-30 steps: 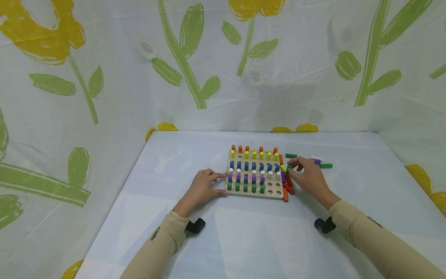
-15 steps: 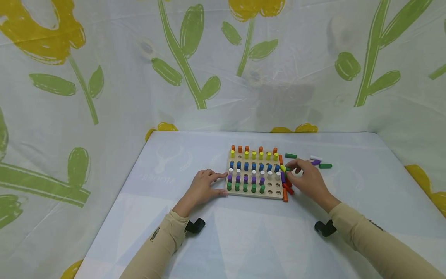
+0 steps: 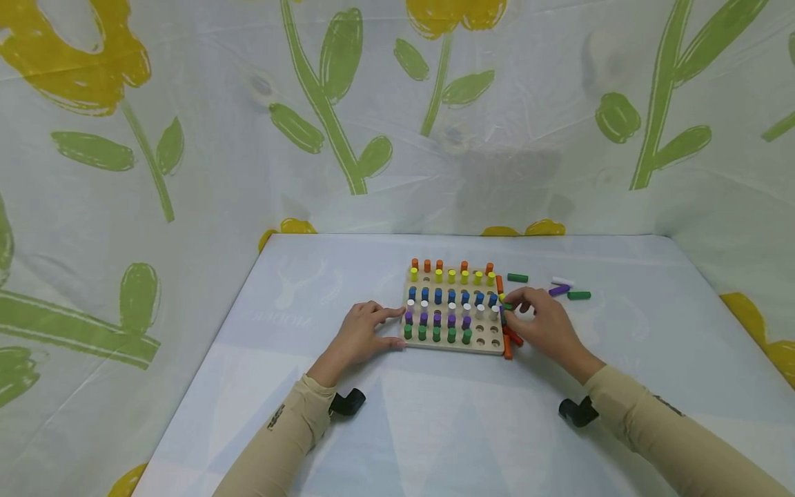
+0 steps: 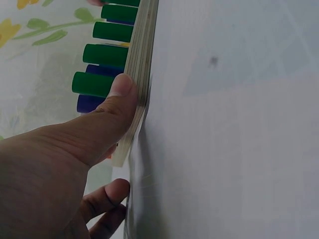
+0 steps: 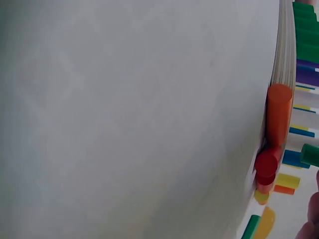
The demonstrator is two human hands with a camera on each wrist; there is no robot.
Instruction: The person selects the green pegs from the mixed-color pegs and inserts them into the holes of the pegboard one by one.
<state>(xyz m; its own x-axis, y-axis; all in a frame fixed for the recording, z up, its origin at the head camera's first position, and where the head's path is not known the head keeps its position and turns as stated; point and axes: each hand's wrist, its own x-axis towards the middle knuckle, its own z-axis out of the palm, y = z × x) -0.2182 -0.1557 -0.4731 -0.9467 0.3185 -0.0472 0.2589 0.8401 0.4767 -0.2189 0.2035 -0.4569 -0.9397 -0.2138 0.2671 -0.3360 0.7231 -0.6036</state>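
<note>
A wooden pegboard [image 3: 459, 348] lies on the table with rows of orange, yellow, blue, white, purple and green pegs standing in it. My left hand [image 3: 361, 336] is at its left side, thumb [image 4: 122, 85] against the near edge beside the green pegs and index finger reaching the left edge. My right hand [image 3: 546, 328] pinches a green peg [image 5: 310, 155] between thumb and fingers, right at the board's right edge. In the right wrist view only a bit of that hand shows. Holes near the front right corner are bare.
Orange pegs [image 3: 508, 347] and red pegs [image 3: 513, 336] lie loose along the board's right edge. Farther right lie a white peg [image 3: 562, 281], a purple peg [image 3: 559, 290] and a green peg [image 3: 579, 295]. Another green peg [image 3: 517, 277] lies behind the right hand.
My right hand has moved slightly left toward the board with the green peg, which has tipped over from more upright. The left hand has stayed in place.
</note>
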